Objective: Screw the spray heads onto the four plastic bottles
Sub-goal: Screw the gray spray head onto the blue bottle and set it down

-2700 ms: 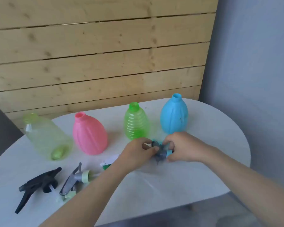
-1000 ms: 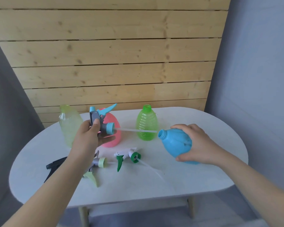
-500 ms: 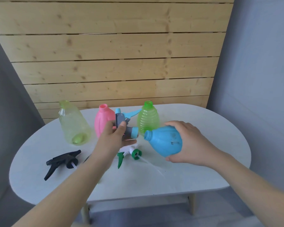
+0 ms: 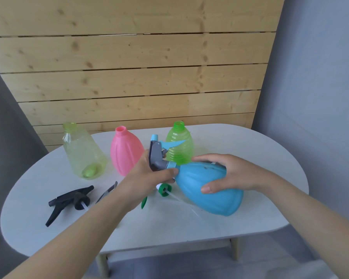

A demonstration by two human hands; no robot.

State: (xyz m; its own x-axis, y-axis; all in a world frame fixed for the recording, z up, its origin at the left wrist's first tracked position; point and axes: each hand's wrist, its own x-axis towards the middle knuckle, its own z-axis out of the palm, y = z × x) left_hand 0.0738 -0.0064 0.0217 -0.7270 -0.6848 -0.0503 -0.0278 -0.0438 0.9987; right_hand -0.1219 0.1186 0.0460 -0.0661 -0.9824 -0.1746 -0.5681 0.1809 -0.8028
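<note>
both hands point(image 4: 189, 178) around blue bottle point(image 4: 206, 190)

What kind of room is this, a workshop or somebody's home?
Probably a plain indoor room, more home-like than workshop, though I can't be sure. A small white oval table stands against a pale wooden plank wall, with a grey wall to the right. No tools or machines show.

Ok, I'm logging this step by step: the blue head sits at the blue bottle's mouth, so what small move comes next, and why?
Probably twist the collar. The left hand grips the grey-and-blue spray head at the neck of the tilted blue bottle, which the right hand holds off the table. Whether the threads have caught cannot be seen, so turning the head while steadying the bottle seems the likely next step.
</note>
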